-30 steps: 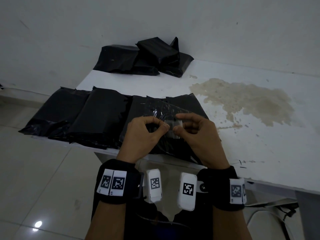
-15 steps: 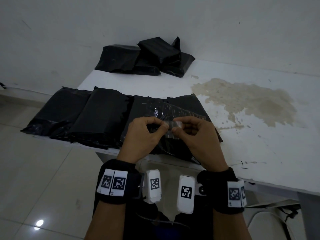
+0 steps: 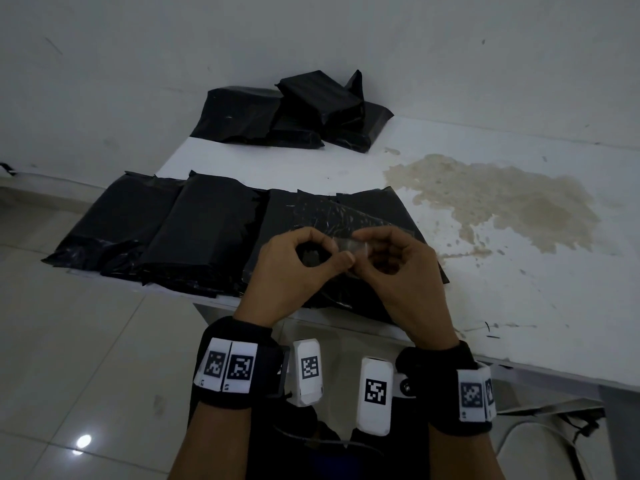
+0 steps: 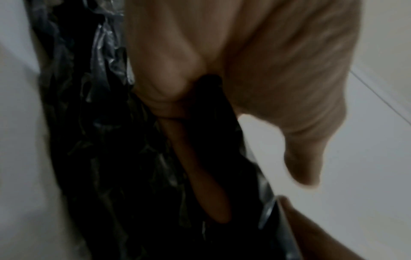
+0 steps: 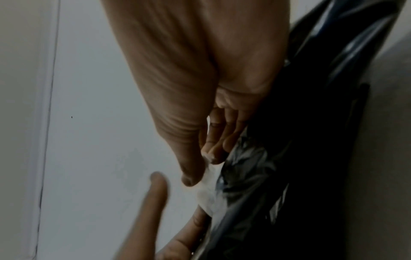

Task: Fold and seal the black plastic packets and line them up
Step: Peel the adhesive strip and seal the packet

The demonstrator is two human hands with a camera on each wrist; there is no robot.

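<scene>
A black plastic packet (image 3: 381,216) lies at the table's near edge, its open flap lifted toward me. My left hand (image 3: 294,268) and right hand (image 3: 391,268) meet over it, both pinching the flap's pale adhesive strip (image 3: 353,244) between thumb and forefinger. In the right wrist view the whitish strip (image 5: 210,184) is held at my right thumb tip against the crinkled black packet (image 5: 289,158). In the left wrist view my left hand's curled fingers (image 4: 177,98) lie against the dark packet (image 4: 111,158). Two folded packets (image 3: 204,237) lie side by side to its left.
A loose pile of black packets (image 3: 294,114) sits at the table's far edge against the wall. A brown stain (image 3: 502,202) marks the white table (image 3: 519,306) to the right. Tiled floor (image 3: 69,358) is to the left.
My fingertips have drawn closer together on the strip and worked it slightly; both hands stay over the same packet. The camera view has shifted a little.
</scene>
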